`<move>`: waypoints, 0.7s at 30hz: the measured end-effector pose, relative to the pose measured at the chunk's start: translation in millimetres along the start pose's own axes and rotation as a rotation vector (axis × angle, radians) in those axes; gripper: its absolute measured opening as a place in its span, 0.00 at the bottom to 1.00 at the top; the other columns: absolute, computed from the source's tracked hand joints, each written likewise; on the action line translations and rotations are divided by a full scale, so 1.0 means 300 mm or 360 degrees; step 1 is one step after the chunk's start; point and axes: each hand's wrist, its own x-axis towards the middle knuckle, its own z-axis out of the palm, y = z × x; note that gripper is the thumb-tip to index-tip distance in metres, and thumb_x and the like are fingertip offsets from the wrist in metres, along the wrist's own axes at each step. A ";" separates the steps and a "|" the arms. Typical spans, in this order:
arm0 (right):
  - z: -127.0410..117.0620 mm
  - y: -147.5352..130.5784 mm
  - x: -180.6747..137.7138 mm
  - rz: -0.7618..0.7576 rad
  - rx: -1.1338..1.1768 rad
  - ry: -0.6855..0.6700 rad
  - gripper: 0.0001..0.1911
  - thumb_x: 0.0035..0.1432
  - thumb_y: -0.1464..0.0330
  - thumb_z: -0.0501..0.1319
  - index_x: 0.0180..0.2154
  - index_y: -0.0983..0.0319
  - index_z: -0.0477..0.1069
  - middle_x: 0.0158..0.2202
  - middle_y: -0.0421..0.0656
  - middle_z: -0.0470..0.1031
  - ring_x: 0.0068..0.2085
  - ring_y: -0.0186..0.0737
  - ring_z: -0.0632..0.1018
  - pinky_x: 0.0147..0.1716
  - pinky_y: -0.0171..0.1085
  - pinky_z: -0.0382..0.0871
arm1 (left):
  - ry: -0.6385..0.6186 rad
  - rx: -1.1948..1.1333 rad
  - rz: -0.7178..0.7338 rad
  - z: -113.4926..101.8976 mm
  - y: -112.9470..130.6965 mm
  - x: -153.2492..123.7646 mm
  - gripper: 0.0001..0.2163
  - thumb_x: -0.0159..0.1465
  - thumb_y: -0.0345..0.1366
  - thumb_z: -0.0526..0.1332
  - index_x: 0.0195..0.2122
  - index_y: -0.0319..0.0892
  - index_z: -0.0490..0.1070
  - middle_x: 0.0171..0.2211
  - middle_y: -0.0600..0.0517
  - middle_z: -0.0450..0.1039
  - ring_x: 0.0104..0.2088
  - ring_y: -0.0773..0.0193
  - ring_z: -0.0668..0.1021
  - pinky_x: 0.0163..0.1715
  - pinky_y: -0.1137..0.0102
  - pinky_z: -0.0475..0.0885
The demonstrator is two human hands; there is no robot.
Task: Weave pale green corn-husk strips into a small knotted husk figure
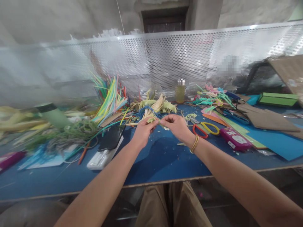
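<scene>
Over the blue tabletop point(161, 164), my left hand point(145, 130) pinches a small coiled pale green strip point(151, 120) between thumb and fingers. My right hand point(174, 124), with a gold bracelet on its wrist, is closed at the coil's right side, its fingertips on the same strip. Fingers hide part of the coil. Just behind both hands lies a heap of dried husk-like leaves point(162, 101) with a dark blue strand around it. Another loose pale green coil point(190, 116) rests beside scissors point(205, 128) with red and yellow handles, right of my right hand.
Colourful thin stems point(110, 101) and a tangle of green cord point(78, 134) lie left, near a black phone point(111, 137) and a tilted green tumbler point(53, 115). A bottle point(180, 91) stands behind. Rightward are a magenta case point(235, 138), cardboard point(272, 123) and a perforated metal screen point(189, 60).
</scene>
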 end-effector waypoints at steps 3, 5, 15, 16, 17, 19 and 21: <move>-0.006 0.001 0.004 -0.0039 -0.0050 0.0034 0.10 0.49 0.62 0.66 0.26 0.63 0.73 0.25 0.40 0.73 0.26 0.31 0.69 0.28 0.34 0.64 | -0.0017 0.0021 0.0024 0.000 0.000 0.001 0.10 0.51 0.40 0.71 0.27 0.41 0.74 0.21 0.57 0.62 0.22 0.72 0.62 0.22 0.74 0.54; -0.007 0.005 0.008 -0.0061 -0.0041 0.0043 0.10 0.49 0.62 0.66 0.26 0.63 0.74 0.25 0.40 0.73 0.27 0.32 0.69 0.29 0.35 0.65 | -0.0017 0.0050 0.0018 -0.001 0.003 0.001 0.10 0.51 0.40 0.71 0.29 0.41 0.75 0.21 0.57 0.62 0.22 0.72 0.61 0.21 0.74 0.53; -0.003 0.024 0.013 0.0065 0.0158 0.0040 0.12 0.46 0.60 0.69 0.27 0.61 0.73 0.25 0.40 0.74 0.28 0.33 0.72 0.32 0.37 0.68 | -0.0074 0.0235 0.0008 -0.008 0.028 -0.006 0.11 0.51 0.43 0.71 0.30 0.41 0.76 0.23 0.56 0.69 0.20 0.72 0.61 0.22 0.73 0.54; -0.002 0.023 0.013 0.0066 0.0178 0.0042 0.13 0.46 0.59 0.70 0.27 0.61 0.72 0.25 0.40 0.74 0.28 0.34 0.72 0.32 0.38 0.68 | -0.0076 0.0241 0.0015 -0.008 0.028 -0.007 0.11 0.51 0.42 0.70 0.29 0.41 0.76 0.23 0.55 0.70 0.21 0.72 0.62 0.22 0.73 0.54; -0.002 0.021 0.012 0.0066 0.0196 0.0041 0.14 0.45 0.59 0.70 0.27 0.61 0.72 0.25 0.40 0.74 0.28 0.34 0.73 0.33 0.38 0.69 | -0.0077 0.0255 0.0029 -0.008 0.027 -0.007 0.10 0.51 0.42 0.70 0.29 0.41 0.76 0.24 0.54 0.71 0.21 0.72 0.63 0.22 0.73 0.55; -0.001 0.018 0.011 0.0066 0.0210 0.0024 0.15 0.44 0.59 0.71 0.27 0.61 0.71 0.26 0.40 0.74 0.29 0.34 0.73 0.33 0.38 0.69 | -0.0067 0.0298 0.0070 -0.009 0.025 -0.007 0.09 0.53 0.41 0.69 0.30 0.42 0.76 0.24 0.54 0.72 0.22 0.71 0.64 0.23 0.73 0.56; -0.001 0.016 0.011 0.0065 0.0227 -0.0007 0.14 0.44 0.59 0.71 0.28 0.60 0.71 0.26 0.40 0.74 0.30 0.35 0.74 0.34 0.38 0.70 | -0.0044 0.0352 0.0109 -0.011 0.023 -0.007 0.08 0.54 0.41 0.68 0.30 0.42 0.76 0.24 0.55 0.71 0.22 0.71 0.64 0.23 0.73 0.57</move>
